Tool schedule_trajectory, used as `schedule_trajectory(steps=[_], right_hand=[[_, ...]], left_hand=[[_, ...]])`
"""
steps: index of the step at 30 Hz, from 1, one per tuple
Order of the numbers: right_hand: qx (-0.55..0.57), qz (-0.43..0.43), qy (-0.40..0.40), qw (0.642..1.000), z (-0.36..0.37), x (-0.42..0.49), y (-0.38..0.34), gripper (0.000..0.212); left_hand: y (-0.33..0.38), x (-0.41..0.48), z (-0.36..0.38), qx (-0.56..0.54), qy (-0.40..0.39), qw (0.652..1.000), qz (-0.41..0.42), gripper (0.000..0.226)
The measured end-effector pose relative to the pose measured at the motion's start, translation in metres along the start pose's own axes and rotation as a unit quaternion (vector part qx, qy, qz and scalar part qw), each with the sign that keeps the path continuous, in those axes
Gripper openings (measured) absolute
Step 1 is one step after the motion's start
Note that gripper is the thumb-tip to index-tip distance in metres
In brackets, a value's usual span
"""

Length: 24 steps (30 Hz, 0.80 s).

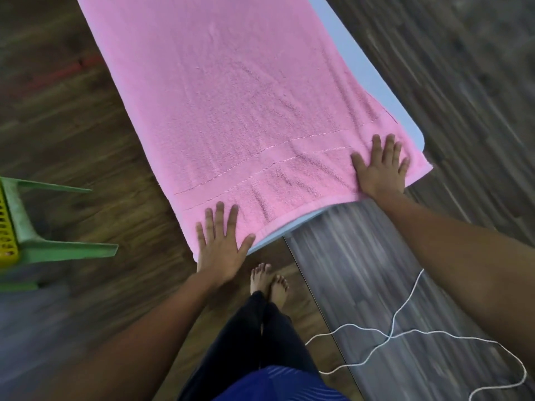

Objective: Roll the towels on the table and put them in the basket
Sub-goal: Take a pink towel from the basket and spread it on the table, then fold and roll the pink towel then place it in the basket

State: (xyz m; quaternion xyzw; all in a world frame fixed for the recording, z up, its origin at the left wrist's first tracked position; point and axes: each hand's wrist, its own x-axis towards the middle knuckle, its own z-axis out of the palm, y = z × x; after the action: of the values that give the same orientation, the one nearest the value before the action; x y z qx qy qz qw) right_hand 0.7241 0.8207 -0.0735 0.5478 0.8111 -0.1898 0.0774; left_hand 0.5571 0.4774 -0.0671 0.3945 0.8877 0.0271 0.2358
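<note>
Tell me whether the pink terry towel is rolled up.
No, the pink terry towel lies flat under the left hand and right hand.

The left hand [221,244] lies flat, palm down, with fingers straight and spread and the thumb splayed out to the right. The right hand [380,166] lies flat in the same way, farther off and to the right, its fingers fanned and its thumb pointing left. Neither hand curls round anything. The left forearm [144,328] reaches up from the near left, bare. The right forearm [463,256] comes in from the near right edge, also bare. Between the arms, two bare feet [269,282] stand close together, toes pointing far.
</note>
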Motion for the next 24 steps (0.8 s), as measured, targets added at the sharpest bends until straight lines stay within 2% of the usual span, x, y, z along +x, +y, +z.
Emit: schedule_trajectory(steps=[3,6,9,13,17,20,24], right_hand=[[0.025,0.022,0.021,0.999,-0.015,0.000,-0.016,0.069],[0.140,0.022,0.072,0.987,-0.029,-0.017,-0.032,0.051],[0.273,0.047,0.036,0.960,-0.043,-0.041,-0.039,0.033],[0.373,0.063,0.052,0.924,-0.066,-0.058,-0.024,0.019],[0.455,0.082,0.055,0.885,-0.099,-0.047,0.018,0.019],[0.457,0.104,0.075,0.880,-0.127,-0.022,0.062,0.022],[0.468,0.108,0.080,0.874,-0.164,0.026,0.137,0.024]], left_hand=[[0.003,0.010,-0.015,-0.049,0.052,0.997,-0.009,0.062],[0.020,0.025,-0.036,-0.081,0.099,0.992,0.012,0.041],[0.058,0.036,-0.057,-0.125,0.081,0.988,0.043,0.027],[0.126,0.055,-0.082,-0.154,0.062,0.978,0.123,0.021],[0.206,0.092,-0.097,-0.151,0.047,0.968,0.196,0.020],[0.277,0.124,-0.101,-0.144,0.032,0.962,0.229,0.020],[0.379,0.164,-0.102,-0.161,0.016,0.959,0.231,0.017]])
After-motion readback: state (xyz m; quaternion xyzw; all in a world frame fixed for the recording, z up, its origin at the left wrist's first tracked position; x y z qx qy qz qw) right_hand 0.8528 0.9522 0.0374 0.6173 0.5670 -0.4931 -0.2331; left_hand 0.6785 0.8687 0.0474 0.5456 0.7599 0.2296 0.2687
